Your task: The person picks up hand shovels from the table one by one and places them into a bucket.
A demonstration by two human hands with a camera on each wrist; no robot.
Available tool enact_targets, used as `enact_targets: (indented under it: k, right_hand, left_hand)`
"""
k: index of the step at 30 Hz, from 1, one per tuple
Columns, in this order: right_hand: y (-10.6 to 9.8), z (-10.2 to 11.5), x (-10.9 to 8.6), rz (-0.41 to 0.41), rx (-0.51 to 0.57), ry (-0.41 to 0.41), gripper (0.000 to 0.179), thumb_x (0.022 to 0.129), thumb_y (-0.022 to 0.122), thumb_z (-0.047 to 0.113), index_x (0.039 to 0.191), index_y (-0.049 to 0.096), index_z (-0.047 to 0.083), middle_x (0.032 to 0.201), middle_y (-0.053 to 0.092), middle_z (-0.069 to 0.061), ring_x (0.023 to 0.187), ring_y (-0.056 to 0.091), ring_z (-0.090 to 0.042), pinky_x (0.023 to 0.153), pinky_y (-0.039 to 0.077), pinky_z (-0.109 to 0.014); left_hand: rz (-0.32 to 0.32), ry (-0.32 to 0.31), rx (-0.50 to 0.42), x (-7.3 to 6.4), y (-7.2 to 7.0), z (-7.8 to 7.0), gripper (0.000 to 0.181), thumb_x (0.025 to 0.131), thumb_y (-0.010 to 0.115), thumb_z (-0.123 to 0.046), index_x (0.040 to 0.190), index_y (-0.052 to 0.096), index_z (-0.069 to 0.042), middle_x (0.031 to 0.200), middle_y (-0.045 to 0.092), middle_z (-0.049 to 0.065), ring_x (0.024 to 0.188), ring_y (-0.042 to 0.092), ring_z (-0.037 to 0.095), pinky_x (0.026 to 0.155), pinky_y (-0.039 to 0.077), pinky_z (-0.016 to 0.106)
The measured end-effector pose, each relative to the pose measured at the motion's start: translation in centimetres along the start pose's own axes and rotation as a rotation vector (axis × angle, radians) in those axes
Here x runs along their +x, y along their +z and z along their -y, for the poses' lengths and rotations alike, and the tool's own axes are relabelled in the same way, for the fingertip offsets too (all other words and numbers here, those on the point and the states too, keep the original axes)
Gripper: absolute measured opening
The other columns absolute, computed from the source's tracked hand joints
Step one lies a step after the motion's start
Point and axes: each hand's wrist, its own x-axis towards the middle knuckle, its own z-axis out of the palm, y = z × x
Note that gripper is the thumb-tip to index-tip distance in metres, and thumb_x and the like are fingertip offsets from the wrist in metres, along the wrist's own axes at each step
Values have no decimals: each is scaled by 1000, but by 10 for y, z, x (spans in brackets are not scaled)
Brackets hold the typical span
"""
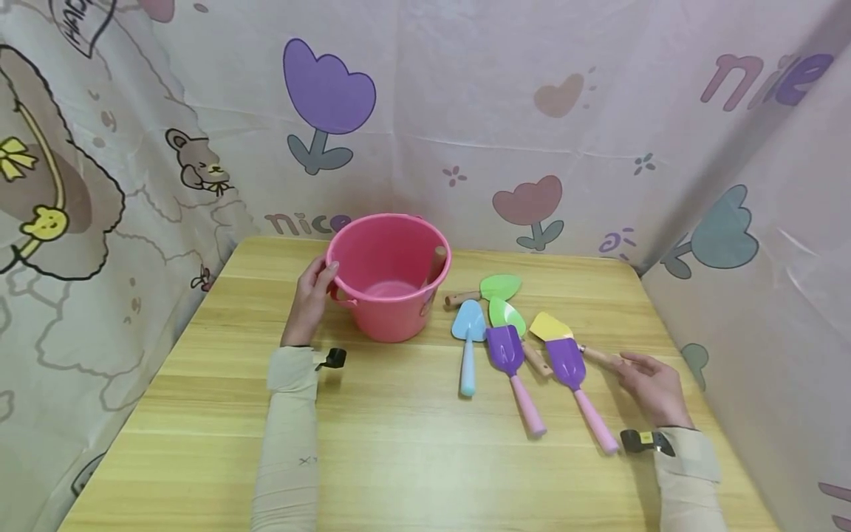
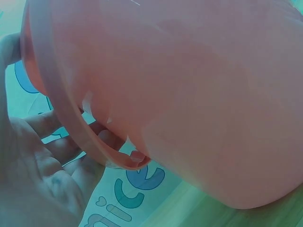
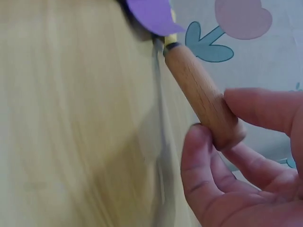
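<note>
A pink bucket (image 1: 388, 316) stands upright near the back of the table. My left hand (image 1: 308, 299) grips its left rim, the thumb over the edge and the other fingers outside by the bucket's handle (image 2: 78, 125). A wooden handle (image 1: 436, 262) leans inside the bucket, its lower end hidden. On the right, my right hand (image 1: 654, 386) pinches the end of the wooden handle (image 3: 199, 90) of a yellow toy trowel (image 1: 549, 325). The purple blade of a toy shovel (image 1: 567, 363) with a pink handle overlaps the yellow blade.
Between bucket and right hand lie a blue trowel (image 1: 469, 325), another purple shovel (image 1: 506, 350) and two green trowels, one farther back (image 1: 501, 287), the other (image 1: 507, 315) partly under the purple shovel. Printed curtains (image 1: 425, 89) hang around the wooden table (image 1: 399, 458).
</note>
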Motion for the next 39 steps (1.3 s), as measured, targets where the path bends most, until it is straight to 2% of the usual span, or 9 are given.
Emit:
enact_targets:
  k: [3, 5, 8, 10, 12, 15, 19, 24, 39]
  right_hand:
    - [2, 2, 2, -12, 119, 43, 72, 97, 74, 29, 150, 43, -9, 88, 67, 25, 86, 69, 3, 80, 61, -18]
    - [2, 2, 4, -22, 217, 64, 64, 95, 76, 23, 147, 49, -5, 89, 69, 23, 86, 69, 2, 80, 60, -17]
    - [2, 1, 5, -26, 369, 70, 39, 93, 77, 15, 130, 66, 9, 90, 71, 19, 88, 69, 0, 82, 60, -16]
    - [2, 1, 5, -29, 447, 63, 21, 93, 77, 11, 112, 71, 18, 91, 72, 16, 88, 68, -1, 82, 59, -16]
    - [2, 1, 4, -25, 516, 66, 17, 93, 76, 8, 101, 72, 22, 90, 73, 13, 87, 68, -2, 81, 60, -16]
    - [2, 2, 3, 1, 639, 71, 19, 94, 72, 1, 96, 73, 20, 91, 72, 9, 87, 70, -4, 85, 60, -17]
    - [1, 2, 4, 90, 761, 37, 17, 97, 65, -4, 98, 71, 12, 95, 74, 2, 94, 76, -8, 93, 60, -22]
    - [3, 4, 7, 146, 811, -7, 13, 100, 60, -5, 104, 66, 6, 97, 76, -4, 95, 79, -17, 93, 60, -27]
    - [8, 13, 14, 90, 930, -42, 13, 99, 58, -10, 98, 67, -1, 96, 71, -8, 95, 78, -19, 96, 59, -31]
  left_hand:
    - [0, -1, 2, -1, 0, -1, 57, 107, 48, -49, 153, 48, -16, 138, 53, 17, 130, 50, 37, 98, 49, 15]
    - [1, -1, 4, -2, 0, -1, 57, 107, 48, -49, 153, 47, -16, 140, 51, 20, 130, 49, 37, 100, 48, 15]
    - [3, -8, 6, -2, 0, -3, 58, 107, 47, -50, 154, 46, -17, 144, 49, 20, 132, 48, 37, 101, 47, 16]
    - [6, -9, 2, -2, 0, -2, 58, 107, 47, -50, 155, 45, -17, 145, 48, 21, 133, 48, 38, 101, 48, 16]
    - [6, -14, 1, -2, 1, -2, 57, 107, 47, -50, 154, 46, -17, 145, 48, 21, 133, 49, 38, 100, 48, 15]
    - [6, -10, 2, -1, 1, -1, 57, 107, 48, -50, 154, 46, -17, 144, 49, 22, 133, 49, 38, 100, 48, 14]
    - [3, 0, 8, -2, 1, -1, 57, 107, 48, -51, 153, 47, -17, 143, 50, 22, 133, 51, 38, 100, 49, 15]
    - [-3, 7, 9, -2, 0, 0, 56, 107, 48, -50, 150, 50, -15, 137, 51, 22, 126, 52, 37, 99, 49, 19]
    - [-4, 25, 24, -2, 0, 1, 56, 107, 47, -50, 150, 50, -15, 137, 52, 22, 125, 52, 35, 102, 47, 18]
